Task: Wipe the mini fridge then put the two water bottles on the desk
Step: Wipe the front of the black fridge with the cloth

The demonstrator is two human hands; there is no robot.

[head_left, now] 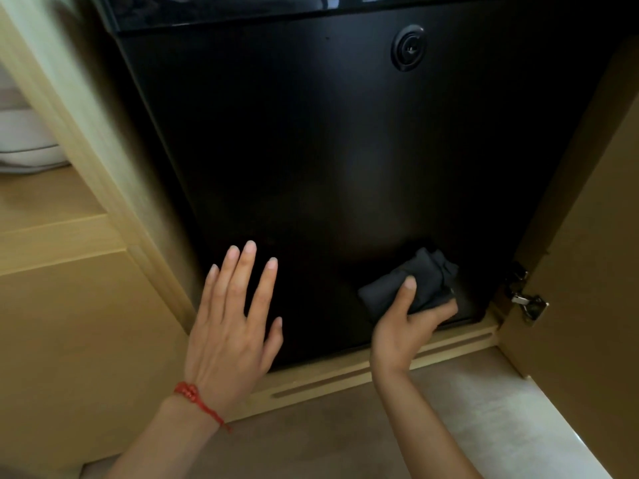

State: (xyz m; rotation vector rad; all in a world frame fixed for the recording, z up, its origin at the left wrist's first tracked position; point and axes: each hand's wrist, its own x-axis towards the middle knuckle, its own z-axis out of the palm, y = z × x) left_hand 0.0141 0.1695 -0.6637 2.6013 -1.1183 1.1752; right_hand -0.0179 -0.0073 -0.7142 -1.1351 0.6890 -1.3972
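Head view: your left hand point(231, 326) lies flat on the black fridge point(328, 160) door, low on its left side, fingers straight and a little apart. A red string point(195, 399) goes round that wrist. Your right hand point(406, 326) holds a dark cloth point(415, 281) against the door near its bottom right corner, thumb and fingers clamped on it. A round lock point(408, 47) sits high on the door. The cabinet door point(594, 236) stands open on the right, by a metal hinge point(525, 299).

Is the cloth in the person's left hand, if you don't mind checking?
No, the right hand grips the dark cloth; the left hand lies flat.
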